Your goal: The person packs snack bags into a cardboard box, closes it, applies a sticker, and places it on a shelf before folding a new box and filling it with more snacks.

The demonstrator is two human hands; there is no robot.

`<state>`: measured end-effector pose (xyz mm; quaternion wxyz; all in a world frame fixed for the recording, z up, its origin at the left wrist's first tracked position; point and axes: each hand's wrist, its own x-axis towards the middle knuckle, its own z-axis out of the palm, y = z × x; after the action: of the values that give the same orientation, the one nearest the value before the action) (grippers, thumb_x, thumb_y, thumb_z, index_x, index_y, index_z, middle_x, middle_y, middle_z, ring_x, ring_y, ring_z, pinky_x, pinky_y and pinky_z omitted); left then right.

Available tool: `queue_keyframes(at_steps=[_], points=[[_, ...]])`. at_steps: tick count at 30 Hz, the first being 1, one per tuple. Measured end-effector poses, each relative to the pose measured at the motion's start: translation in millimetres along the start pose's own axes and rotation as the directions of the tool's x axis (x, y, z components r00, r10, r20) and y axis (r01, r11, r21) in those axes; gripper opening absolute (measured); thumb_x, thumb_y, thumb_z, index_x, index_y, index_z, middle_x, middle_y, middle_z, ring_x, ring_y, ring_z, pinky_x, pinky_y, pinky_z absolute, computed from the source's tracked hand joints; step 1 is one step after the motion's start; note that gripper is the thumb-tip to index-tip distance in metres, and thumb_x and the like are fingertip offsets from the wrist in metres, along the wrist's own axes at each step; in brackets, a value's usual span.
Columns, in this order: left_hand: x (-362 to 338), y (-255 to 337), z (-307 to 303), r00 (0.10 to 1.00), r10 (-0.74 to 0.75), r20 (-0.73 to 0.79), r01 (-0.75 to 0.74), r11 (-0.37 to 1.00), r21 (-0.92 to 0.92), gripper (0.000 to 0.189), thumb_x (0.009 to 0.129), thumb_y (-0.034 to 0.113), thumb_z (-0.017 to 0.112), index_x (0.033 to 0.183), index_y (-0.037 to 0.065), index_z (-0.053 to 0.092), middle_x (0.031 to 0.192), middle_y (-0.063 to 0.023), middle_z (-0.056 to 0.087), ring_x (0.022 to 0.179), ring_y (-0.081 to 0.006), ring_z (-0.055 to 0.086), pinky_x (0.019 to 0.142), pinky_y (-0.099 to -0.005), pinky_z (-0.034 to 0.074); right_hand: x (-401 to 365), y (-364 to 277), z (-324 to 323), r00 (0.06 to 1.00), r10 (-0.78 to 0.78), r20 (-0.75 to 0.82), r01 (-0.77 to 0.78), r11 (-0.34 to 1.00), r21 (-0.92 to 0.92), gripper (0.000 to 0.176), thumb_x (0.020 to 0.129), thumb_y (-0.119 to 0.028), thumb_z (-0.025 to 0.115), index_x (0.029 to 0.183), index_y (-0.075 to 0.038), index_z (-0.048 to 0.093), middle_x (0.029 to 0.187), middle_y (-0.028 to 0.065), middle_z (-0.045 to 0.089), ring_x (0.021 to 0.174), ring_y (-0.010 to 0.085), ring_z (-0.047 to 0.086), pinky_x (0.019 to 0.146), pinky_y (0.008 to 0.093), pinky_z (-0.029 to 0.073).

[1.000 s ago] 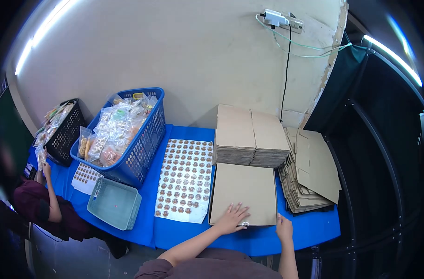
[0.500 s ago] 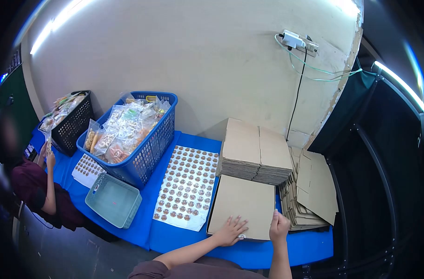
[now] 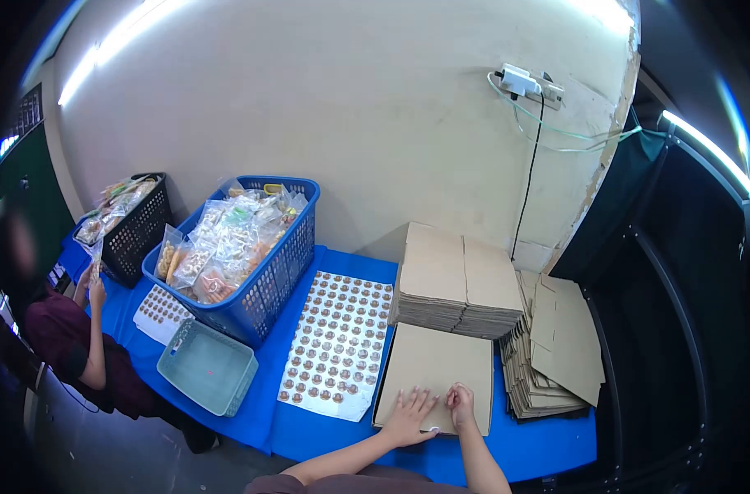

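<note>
Blue cloth (image 3: 309,428) lies beneath the closed cardboard box (image 3: 441,370), in front of stacked cartons (image 3: 465,276). Spread open, the left hand (image 3: 411,418) presses its lid; the right hand (image 3: 461,405), fingers curled, seems to touch the lid too.

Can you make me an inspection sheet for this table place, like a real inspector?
Surface: blue-covered table; spills, nothing seen
Job's things: brown cardboard box; neat brown cardboard stack behind
Clutter: crooked pile of flat brown cardboard, right
Hands: left hand spread on the box; right hand curled over it
Cables: thin black cable hanging down wall; pale green cable looping
Surroundings: white sheet of round brown stickers; blue plastic basket of clear packets; grey-green plastic tray; black plastic basket; co-worker in maroon
</note>
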<state>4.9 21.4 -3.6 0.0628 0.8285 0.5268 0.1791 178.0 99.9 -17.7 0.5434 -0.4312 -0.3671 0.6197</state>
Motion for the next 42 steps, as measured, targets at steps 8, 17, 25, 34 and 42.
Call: queue_keyframes(at_steps=[8, 17, 25, 34, 42], points=[[1.3, -61.8, -8.7, 0.906, -0.397, -0.148, 0.415, 0.901, 0.126, 0.088, 0.083, 0.07, 0.046, 0.149, 0.015, 0.03, 0.15, -0.0246, 0.026, 0.14, -0.0448, 0.021, 0.112, -0.0597, 0.014, 9.4, -16.7, -36.1, 0.861, -0.497, 0.11, 0.246, 0.216, -0.945, 0.021, 0.082, -0.013, 0.063, 0.102, -0.005, 0.061, 0.103, 0.0155, 0.053, 0.099, 0.0314, 0.052, 0.087, 0.0422, 0.042], [-4.6, -73.5, -13.3, 0.918, -0.391, 0.066, 0.393, 0.879, -0.271, 0.081, 0.088, 0.057, 0.052, 0.15, 0.013, 0.023, 0.143, -0.0301, 0.034, 0.131, -0.0469, 0.037, 0.106, -0.0506, 0.035, -4.0, -36.9, -31.4, 0.724, -0.69, 0.022, -0.122, -0.159, -0.98, 0.046, 0.086, -0.027, 0.06, 0.125, -0.005, 0.048, 0.127, 0.0238, 0.048, 0.12, 0.0395, 0.045, 0.098, 0.0478, 0.037], [-42.0, -52.0, -2.8, 0.926, -0.366, 0.094, 0.369, 0.823, -0.431, 0.075, 0.089, 0.042, 0.059, 0.149, 0.014, 0.022, 0.146, -0.0332, 0.025, 0.125, -0.0474, 0.044, 0.098, -0.0468, 0.045, -39.0, -29.6, -69.6, 0.93, -0.202, -0.308, -0.275, 0.174, -0.946, 0.057, 0.093, -0.048, 0.05, 0.114, 0.004, 0.044, 0.096, 0.0358, 0.061, 0.092, 0.0514, 0.059, 0.08, 0.0548, 0.047], [-77.4, -45.5, 1.8, 0.899, -0.425, 0.106, 0.39, 0.665, -0.637, 0.095, 0.087, 0.043, 0.065, 0.149, -0.002, 0.01, 0.148, -0.0293, 0.028, 0.134, -0.0383, 0.038, 0.108, -0.0399, 0.036, -77.5, -24.9, -106.0, 0.904, 0.287, -0.317, -0.423, 0.709, -0.565, 0.074, 0.092, -0.059, 0.049, 0.136, 0.001, 0.046, 0.126, 0.0221, 0.058, 0.117, 0.0308, 0.057, 0.099, 0.0367, 0.043], [-92.1, -71.9, -10.2, 0.883, -0.357, 0.303, 0.437, 0.394, -0.809, 0.083, 0.092, 0.041, 0.055, 0.149, -0.003, 0.013, 0.153, -0.026, 0.019, 0.143, -0.0318, 0.022, 0.115, -0.0355, 0.021, -124.7, -35.4, -74.3, 0.932, 0.359, 0.039, -0.36, 0.932, 0.036, 0.069, 0.096, -0.055, 0.041, 0.142, -0.004, 0.038, 0.141, 0.015, 0.046, 0.129, 0.0262, 0.046, 0.105, 0.0403, 0.039]])
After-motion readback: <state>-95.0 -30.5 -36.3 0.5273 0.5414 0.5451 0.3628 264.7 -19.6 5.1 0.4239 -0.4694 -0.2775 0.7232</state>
